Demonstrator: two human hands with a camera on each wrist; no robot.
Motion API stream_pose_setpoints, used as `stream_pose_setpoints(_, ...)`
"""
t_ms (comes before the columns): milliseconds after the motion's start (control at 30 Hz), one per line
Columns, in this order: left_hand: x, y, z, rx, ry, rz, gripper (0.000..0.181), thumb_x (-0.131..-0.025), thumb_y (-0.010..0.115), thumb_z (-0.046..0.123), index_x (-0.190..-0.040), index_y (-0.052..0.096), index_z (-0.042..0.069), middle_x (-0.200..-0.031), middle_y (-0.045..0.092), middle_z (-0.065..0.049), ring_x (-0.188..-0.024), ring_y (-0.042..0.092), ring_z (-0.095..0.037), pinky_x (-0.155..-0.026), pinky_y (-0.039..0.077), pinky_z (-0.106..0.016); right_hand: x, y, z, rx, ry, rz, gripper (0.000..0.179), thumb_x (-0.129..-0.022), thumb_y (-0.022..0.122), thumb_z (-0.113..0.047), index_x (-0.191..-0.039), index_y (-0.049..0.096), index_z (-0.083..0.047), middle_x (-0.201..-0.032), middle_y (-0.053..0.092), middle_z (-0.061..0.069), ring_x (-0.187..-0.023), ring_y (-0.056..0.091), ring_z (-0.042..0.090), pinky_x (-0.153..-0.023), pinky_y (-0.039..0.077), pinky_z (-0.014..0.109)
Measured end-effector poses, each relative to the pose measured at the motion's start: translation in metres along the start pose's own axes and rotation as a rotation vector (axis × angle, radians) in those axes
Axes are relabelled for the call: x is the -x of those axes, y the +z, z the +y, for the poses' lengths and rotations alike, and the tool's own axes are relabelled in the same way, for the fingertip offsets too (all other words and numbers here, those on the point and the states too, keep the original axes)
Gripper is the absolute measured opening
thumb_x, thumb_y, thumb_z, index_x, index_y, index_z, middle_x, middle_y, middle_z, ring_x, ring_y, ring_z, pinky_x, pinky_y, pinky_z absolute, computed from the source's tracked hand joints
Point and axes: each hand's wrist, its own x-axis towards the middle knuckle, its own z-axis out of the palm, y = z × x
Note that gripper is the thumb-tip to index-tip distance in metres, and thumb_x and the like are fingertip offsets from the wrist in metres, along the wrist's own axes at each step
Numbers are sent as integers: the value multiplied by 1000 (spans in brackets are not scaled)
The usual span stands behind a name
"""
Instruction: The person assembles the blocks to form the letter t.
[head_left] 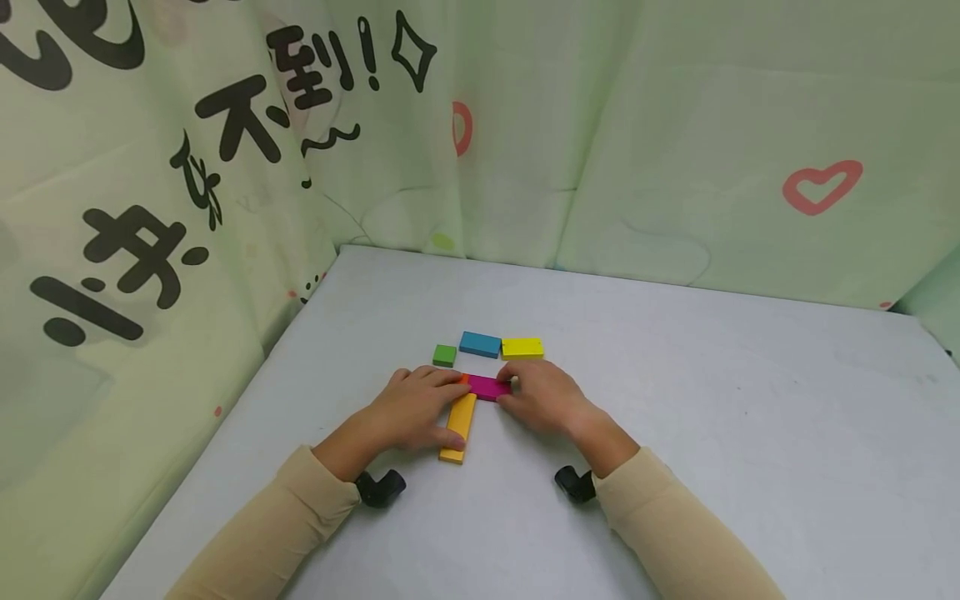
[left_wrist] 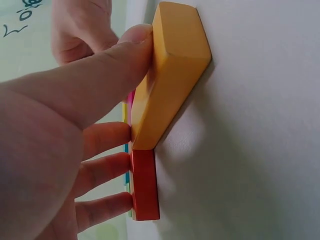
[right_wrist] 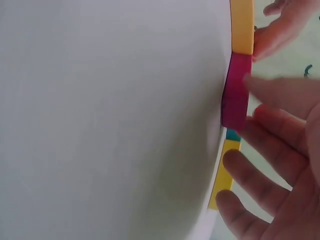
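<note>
My left hand [head_left: 416, 408] lies over an orange block [head_left: 461, 427] and a red block [left_wrist: 145, 185], largely hidden in the head view. Its thumb rests on the orange block near one end, while nearly straight fingers touch the red block. The orange block's far end meets the red block and sits beside a magenta block [head_left: 486, 387]. On the other side, my right hand [head_left: 546, 396] pinches the magenta block's right end between thumb and index finger; the other fingers are spread loosely in the right wrist view.
Behind the hands lie a green block [head_left: 444, 356], a blue block [head_left: 480, 344] and a yellow block [head_left: 522, 348], the last two end to end. The white table [head_left: 712, 433] reaches back to a pale green printed curtain [head_left: 675, 150]. Black wrist devices [head_left: 381, 488] sit below both hands.
</note>
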Motion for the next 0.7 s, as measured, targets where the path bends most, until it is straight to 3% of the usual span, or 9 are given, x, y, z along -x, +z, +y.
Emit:
stream_pose_setpoints(400,0,0,1,-13,-7,-9,81,-81,74,62,-148,52,21,-152,45,-4,-137,39,-29,-106,36,-56,-8,-18,12,-34,129,118,47,-95,66,-24,-135,58,0,-139,55,18,-127,50,35,-103,44,51)
stream_pose_setpoints(700,-1,0,0,-21,-11,-7,82,-80,73,62,-148,52,22,-152,45,-3,-136,39,-28,-105,37,-55,-16,-18,13,-39,197,85,55,-95,67,-24,-140,52,2,-138,54,20,-125,50,35,-104,44,50)
